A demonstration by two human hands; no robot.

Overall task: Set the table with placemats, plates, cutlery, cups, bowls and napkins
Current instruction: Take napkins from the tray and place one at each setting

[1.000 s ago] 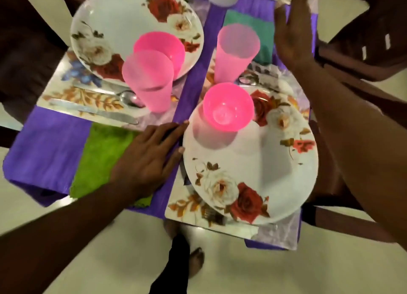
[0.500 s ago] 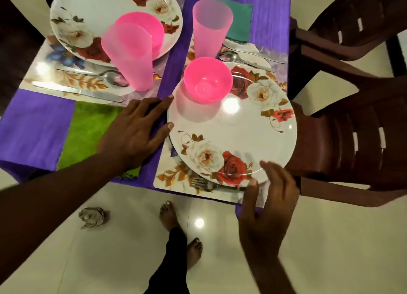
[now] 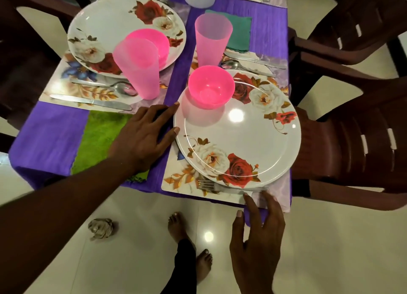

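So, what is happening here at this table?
A person is setting a table covered with a purple cloth. The left hand rests flat beside the near floral plate, which carries a pink bowl. The right hand reaches to the near edge of the placemat, its fingers close to the fork. A second place with plate, cup, spoon and knife is laid further back.
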